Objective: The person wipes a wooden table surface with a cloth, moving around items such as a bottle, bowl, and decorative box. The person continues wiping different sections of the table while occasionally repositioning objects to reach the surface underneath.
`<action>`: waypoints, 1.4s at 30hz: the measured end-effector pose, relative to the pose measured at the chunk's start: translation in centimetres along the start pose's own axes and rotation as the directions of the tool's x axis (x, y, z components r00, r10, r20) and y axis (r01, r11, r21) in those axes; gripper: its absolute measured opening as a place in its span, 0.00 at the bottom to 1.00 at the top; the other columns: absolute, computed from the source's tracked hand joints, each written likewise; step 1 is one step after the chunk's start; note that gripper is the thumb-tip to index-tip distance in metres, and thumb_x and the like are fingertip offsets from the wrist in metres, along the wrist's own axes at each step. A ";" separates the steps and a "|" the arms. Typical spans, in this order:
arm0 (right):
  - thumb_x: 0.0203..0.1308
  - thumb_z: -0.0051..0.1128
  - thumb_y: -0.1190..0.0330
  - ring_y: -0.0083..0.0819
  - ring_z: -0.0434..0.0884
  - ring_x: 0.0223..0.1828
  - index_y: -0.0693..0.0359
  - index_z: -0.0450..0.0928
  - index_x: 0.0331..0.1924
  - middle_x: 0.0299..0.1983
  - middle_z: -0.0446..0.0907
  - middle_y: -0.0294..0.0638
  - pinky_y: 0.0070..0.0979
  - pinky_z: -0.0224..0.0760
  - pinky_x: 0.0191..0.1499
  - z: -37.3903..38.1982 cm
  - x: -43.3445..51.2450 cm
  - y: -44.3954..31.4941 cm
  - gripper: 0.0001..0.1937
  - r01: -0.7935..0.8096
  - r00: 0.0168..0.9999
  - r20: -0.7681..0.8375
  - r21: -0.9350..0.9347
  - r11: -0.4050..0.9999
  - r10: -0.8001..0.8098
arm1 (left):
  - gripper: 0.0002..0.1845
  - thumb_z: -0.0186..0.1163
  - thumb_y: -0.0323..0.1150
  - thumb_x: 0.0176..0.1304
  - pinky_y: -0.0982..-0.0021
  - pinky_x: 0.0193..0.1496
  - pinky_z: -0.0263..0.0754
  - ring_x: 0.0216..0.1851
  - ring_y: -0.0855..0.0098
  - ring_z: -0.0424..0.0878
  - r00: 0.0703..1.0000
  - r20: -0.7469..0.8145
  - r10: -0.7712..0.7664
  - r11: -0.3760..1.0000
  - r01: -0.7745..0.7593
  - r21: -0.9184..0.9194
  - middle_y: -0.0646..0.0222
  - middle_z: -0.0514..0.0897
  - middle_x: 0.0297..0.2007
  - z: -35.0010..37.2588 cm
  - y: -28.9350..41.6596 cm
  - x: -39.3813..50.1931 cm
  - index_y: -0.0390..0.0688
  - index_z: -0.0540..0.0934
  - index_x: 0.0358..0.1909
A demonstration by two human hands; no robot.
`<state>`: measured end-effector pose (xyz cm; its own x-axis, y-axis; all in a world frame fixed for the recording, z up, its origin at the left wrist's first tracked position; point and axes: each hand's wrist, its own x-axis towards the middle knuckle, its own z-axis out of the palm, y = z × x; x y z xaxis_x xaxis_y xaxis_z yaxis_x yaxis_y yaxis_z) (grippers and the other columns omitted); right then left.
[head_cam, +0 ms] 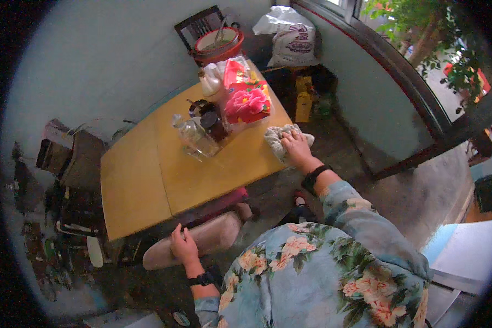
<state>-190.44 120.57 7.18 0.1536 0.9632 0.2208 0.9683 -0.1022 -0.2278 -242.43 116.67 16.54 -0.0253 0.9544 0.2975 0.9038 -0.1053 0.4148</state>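
Note:
My right hand presses on a bunched pale grey cloth at the near right corner of a yellow wooden table. Part of the cloth hangs past the table's edge. My left hand holds nothing, its fingers slightly apart, in front of a padded pinkish seat; whether it touches the seat I cannot tell. To the left of the cloth lies a red flowered plastic package. A clear plastic bottle or bag and a dark jar stand beside it.
At the far end are a red basin and a wooden chair back. A white sack sits beyond the table, above a yellow box. Dark chairs stand on the left. A dark-framed partition runs along the right.

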 end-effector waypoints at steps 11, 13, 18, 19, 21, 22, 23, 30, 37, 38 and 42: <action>0.58 0.58 0.68 0.53 0.59 0.76 0.55 0.76 0.58 0.71 0.68 0.42 0.55 0.55 0.72 -0.3 -6.7 -0.5 0.21 -0.086 0.996 0.037 0.037 0.996 0.085 | 0.16 0.57 0.38 0.72 0.55 0.56 0.75 0.52 0.50 0.81 0.996 0.080 -0.041 0.999 0.041 -0.001 0.53 0.85 0.51 1.1 -0.2 1.3 0.36 0.83 0.52; 0.55 0.60 0.70 0.52 0.60 0.76 0.57 0.77 0.56 0.71 0.69 0.41 0.52 0.54 0.73 -0.2 -7.0 -0.6 0.22 -0.108 0.994 0.021 0.093 0.990 0.107 | 0.17 0.57 0.37 0.73 0.56 0.57 0.75 0.53 0.50 0.81 0.996 0.085 0.000 0.998 -0.005 0.056 0.53 0.85 0.51 1.3 -0.5 1.5 0.35 0.82 0.52; 0.51 0.60 0.73 0.51 0.62 0.74 0.57 0.78 0.53 0.68 0.71 0.40 0.51 0.56 0.72 -0.1 -7.9 -0.7 0.21 -0.064 0.996 -0.057 0.085 0.994 0.069 | 0.16 0.58 0.37 0.73 0.57 0.56 0.76 0.51 0.51 0.82 0.996 0.085 0.001 1.000 -0.002 0.014 0.52 0.85 0.51 2.2 -0.7 1.9 0.36 0.82 0.54; 0.51 0.61 0.73 0.51 0.62 0.74 0.57 0.78 0.52 0.69 0.71 0.41 0.51 0.56 0.72 -0.1 -8.1 -0.7 0.21 -0.068 0.996 -0.049 0.086 0.994 0.073 | 0.16 0.58 0.36 0.73 0.57 0.56 0.76 0.51 0.51 0.82 0.996 0.094 -0.001 1.000 -0.001 0.026 0.51 0.84 0.51 2.2 -0.7 1.9 0.36 0.81 0.54; 0.50 0.61 0.73 0.51 0.62 0.74 0.57 0.78 0.52 0.69 0.71 0.41 0.50 0.56 0.72 -0.2 -8.3 -0.7 0.21 -0.070 0.997 -0.037 0.091 0.993 0.073 | 0.16 0.58 0.36 0.73 0.57 0.55 0.76 0.50 0.51 0.83 0.996 0.089 0.003 0.999 -0.007 0.036 0.51 0.84 0.51 2.2 -0.7 2.0 0.35 0.81 0.54; 0.50 0.61 0.73 0.52 0.62 0.74 0.57 0.78 0.52 0.69 0.71 0.41 0.50 0.56 0.72 -0.2 -8.2 -0.7 0.21 -0.061 0.997 -0.046 0.101 0.993 0.066 | 0.16 0.58 0.36 0.73 0.56 0.54 0.76 0.50 0.51 0.83 0.996 0.086 0.006 0.999 -0.010 0.039 0.51 0.84 0.51 2.2 -0.7 2.0 0.35 0.81 0.54; 0.50 0.61 0.73 0.52 0.62 0.74 0.57 0.78 0.52 0.69 0.71 0.41 0.50 0.56 0.72 -0.3 -8.3 -0.7 0.21 -0.052 0.997 -0.054 0.111 0.992 0.058 | 0.16 0.58 0.36 0.73 0.56 0.54 0.76 0.50 0.51 0.83 0.996 0.086 0.013 1.000 -0.015 0.022 0.51 0.84 0.50 2.2 -0.6 2.0 0.35 0.81 0.54; 0.50 0.63 0.72 0.52 0.64 0.73 0.58 0.79 0.50 0.67 0.73 0.41 0.48 0.57 0.72 -0.5 -8.6 -0.4 0.20 0.016 0.994 -0.105 0.100 0.995 -0.006 | 0.15 0.58 0.34 0.72 0.56 0.55 0.75 0.51 0.51 0.82 0.996 0.081 0.026 1.000 -0.026 -0.005 0.50 0.84 0.49 1.8 -0.1 2.0 0.35 0.82 0.53; 0.51 0.61 0.70 0.53 0.68 0.70 0.58 0.80 0.50 0.65 0.75 0.41 0.48 0.61 0.70 -0.5 -8.0 -0.2 0.19 0.011 1.000 -0.012 0.011 1.000 -0.011 | 0.16 0.57 0.37 0.72 0.56 0.55 0.75 0.50 0.50 0.82 0.996 0.090 0.026 0.999 -0.030 0.044 0.53 0.85 0.49 2.1 -0.2 2.4 0.36 0.83 0.52; 0.51 0.63 0.69 0.54 0.65 0.72 0.57 0.78 0.55 0.68 0.72 0.41 0.51 0.59 0.70 -0.4 -8.0 -0.8 0.23 -0.032 0.993 0.112 -0.033 0.999 0.036 | 0.16 0.58 0.38 0.72 0.56 0.54 0.75 0.50 0.50 0.82 0.996 0.077 0.032 0.999 -0.035 0.031 0.54 0.86 0.49 2.2 -0.3 2.2 0.38 0.83 0.52; 0.48 0.66 0.68 0.53 0.60 0.75 0.56 0.76 0.59 0.72 0.67 0.40 0.53 0.55 0.72 0.1 -6.0 -3.5 0.28 0.162 0.972 0.167 0.021 0.987 -0.163 | 0.15 0.59 0.38 0.71 0.56 0.54 0.76 0.50 0.51 0.82 0.998 0.051 -0.030 0.998 0.027 0.055 0.56 0.86 0.48 2.5 -0.3 2.0 0.38 0.84 0.50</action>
<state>-194.80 115.14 6.55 -0.0412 0.9947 0.0939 0.9762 0.0601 -0.2086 -241.66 119.35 14.87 -0.0305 0.9702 0.2402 0.9249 -0.0637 0.3748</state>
